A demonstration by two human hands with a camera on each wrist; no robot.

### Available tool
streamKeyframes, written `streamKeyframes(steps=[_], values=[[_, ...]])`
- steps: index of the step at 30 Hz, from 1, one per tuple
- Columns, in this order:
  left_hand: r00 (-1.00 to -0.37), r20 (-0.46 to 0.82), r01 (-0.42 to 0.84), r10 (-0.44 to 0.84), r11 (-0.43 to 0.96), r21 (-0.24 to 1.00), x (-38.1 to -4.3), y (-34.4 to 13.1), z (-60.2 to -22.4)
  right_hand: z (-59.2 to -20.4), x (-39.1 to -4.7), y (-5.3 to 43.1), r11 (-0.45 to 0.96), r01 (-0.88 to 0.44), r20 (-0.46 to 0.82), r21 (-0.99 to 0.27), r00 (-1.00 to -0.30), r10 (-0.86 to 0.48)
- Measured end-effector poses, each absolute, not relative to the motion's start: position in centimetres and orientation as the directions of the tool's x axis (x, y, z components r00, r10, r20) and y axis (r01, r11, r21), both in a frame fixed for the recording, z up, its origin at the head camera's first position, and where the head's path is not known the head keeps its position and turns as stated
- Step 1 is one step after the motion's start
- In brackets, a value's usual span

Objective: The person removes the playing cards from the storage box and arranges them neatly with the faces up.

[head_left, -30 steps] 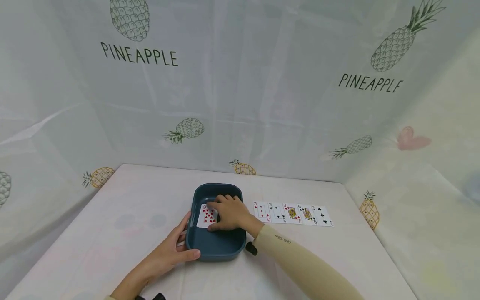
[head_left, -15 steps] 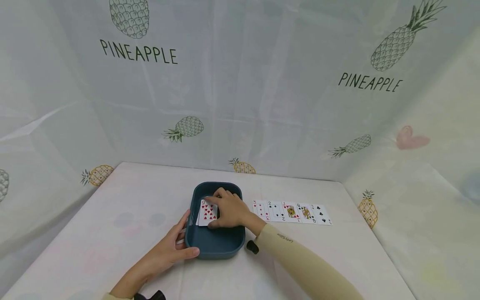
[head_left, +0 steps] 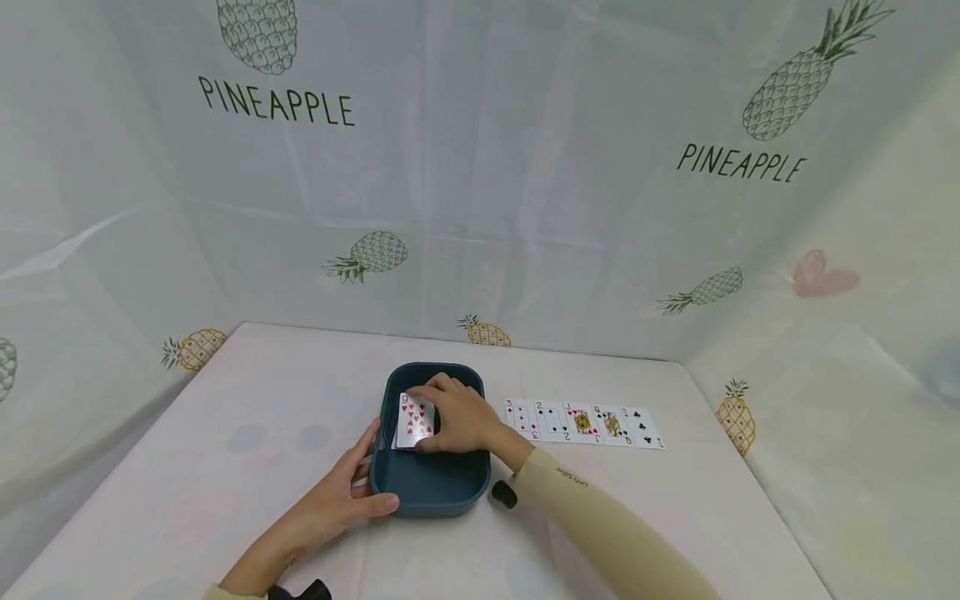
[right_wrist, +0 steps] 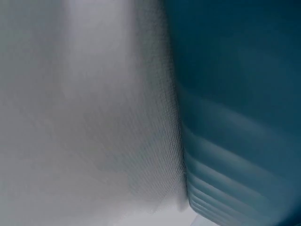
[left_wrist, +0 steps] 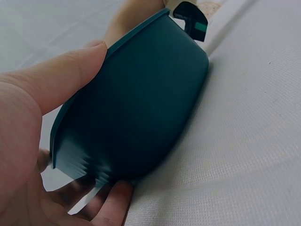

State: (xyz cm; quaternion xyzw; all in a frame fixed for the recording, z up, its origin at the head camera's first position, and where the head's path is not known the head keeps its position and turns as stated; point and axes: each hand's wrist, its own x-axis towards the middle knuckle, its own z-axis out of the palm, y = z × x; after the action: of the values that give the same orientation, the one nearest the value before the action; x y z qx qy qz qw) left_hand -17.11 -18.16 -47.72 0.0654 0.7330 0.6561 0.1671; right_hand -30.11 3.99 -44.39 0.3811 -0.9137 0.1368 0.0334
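A dark blue open box with rounded corners stands on the table. My left hand holds its near left corner, thumb at the rim and fingers along the outer wall, as the left wrist view shows. Reaching inside, my right hand pinches a playing card with red heart pips by its edges, between thumb and forefinger. The edge of another card shows beneath it at the left. In the right wrist view only the box's outer wall and the white cloth appear; the hand is out of sight there.
To the right of the box, several face-up playing cards lie side by side in a row, partly behind my right wrist. A white cloth covers the table. Pineapple-printed curtains close in the back and sides.
The heart card has shifted a little on top of the one below it, and my right thumb and forefinger have moved slightly with it. My left hand and the row of cards stay put.
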Motion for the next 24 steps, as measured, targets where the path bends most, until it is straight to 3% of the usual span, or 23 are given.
streamKeyframes(steps=[13,24], values=[[-0.936,-0.186,-0.139,0.299,0.171,0.975,-17.1,-18.0,-47.6,-43.1,-29.6,5.8,0.503,-0.658,0.275,-0.561,-0.721,-0.636],[-0.953,-0.176,-0.129,0.245,0.196,0.972,-16.9,-17.5,-47.3,-40.6,-25.6,11.2,0.514,-0.559,0.314,-0.65,-0.814,-0.488]])
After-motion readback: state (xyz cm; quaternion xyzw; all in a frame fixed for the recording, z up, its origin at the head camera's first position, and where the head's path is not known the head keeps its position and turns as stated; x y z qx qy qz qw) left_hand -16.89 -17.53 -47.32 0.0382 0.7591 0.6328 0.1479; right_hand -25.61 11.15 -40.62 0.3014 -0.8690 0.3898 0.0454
